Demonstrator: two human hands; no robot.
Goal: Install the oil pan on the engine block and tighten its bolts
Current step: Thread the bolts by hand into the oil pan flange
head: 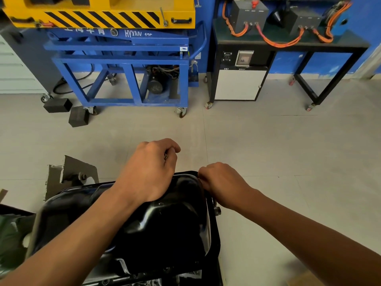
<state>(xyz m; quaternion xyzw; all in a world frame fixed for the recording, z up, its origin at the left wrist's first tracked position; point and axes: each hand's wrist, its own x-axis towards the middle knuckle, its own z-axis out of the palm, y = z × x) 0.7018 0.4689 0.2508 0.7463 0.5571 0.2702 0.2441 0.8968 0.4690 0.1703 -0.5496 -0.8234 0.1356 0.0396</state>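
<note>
A glossy black oil pan [165, 223] lies across the engine block [132, 279], whose metal shows only along the bottom edge. My left hand [150, 168] rests over the pan's far side, fingers curled around small metal parts that look like bolts [165, 156]. My right hand [220, 182] is at the pan's far right corner, fingertips pinched at the flange; what they pinch is hidden. A drain plug [216, 210] sticks out on the pan's right side.
A grey metal bracket [78, 172] stands left of the pan. Farther off on the tiled floor are a blue wheeled lift cart [127, 79], two black blocks [68, 112], and a black bench [288, 58] with orange cables.
</note>
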